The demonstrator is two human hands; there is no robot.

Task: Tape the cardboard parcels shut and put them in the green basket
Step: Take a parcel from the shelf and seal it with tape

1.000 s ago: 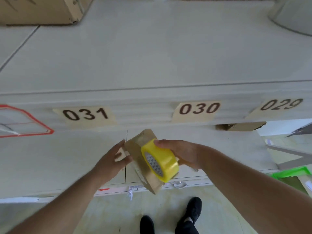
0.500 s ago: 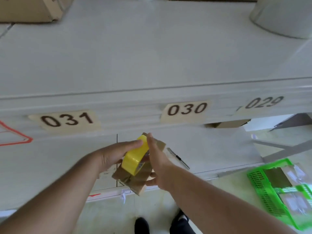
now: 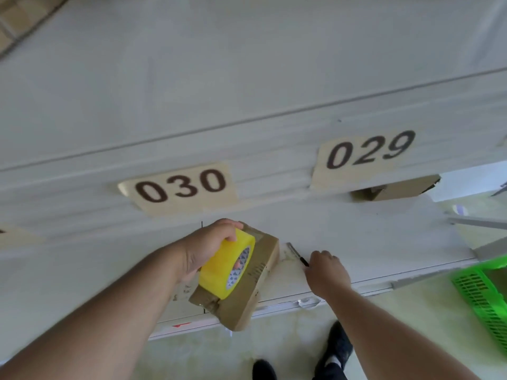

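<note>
While my left hand [image 3: 204, 248] grips the tape roll [image 3: 227, 263] against the parcel [image 3: 256, 272] overhanging the shelf's [image 3: 356, 242] front edge, my right hand [image 3: 325, 271] curls over the cutter [image 3: 297, 253]; whether it grips, I cannot tell. Parcel looks light, stiff; I'd hold its long edges.
</note>
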